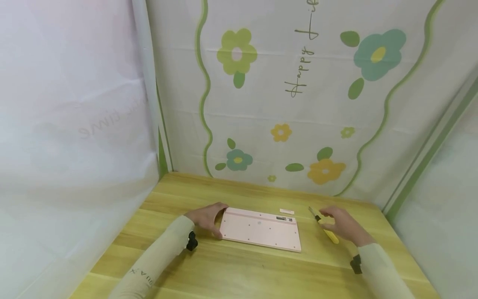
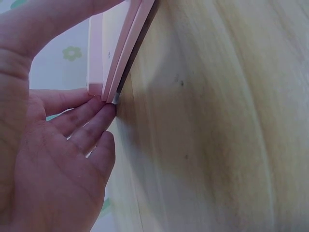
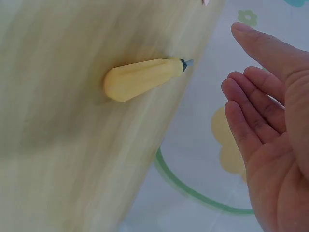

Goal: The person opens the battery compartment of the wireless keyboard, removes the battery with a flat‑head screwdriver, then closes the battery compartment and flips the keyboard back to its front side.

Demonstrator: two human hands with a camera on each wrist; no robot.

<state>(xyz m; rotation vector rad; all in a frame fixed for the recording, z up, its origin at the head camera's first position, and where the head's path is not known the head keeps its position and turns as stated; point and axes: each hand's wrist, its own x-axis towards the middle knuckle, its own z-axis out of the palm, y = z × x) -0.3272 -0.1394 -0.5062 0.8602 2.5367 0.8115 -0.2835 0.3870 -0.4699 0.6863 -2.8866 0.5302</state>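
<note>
A flat pink keyboard lies underside up on the table, with small screw spots and a dark label near its far right corner. My left hand grips its left end, thumb at the near corner and fingers at the far corner. In the left wrist view, fingertips touch the corner of the keyboard. A screwdriver with a yellow handle lies to the right of the keyboard, tip pointing away. Over it hovers my right hand, fingers relaxed and holding nothing; the right wrist view shows a gap between hand and handle.
Just beyond the keyboard's far edge lies a small pale pink piece. The wooden table meets a flower-printed cloth wall at the back. White cloth also hangs on the left and right sides.
</note>
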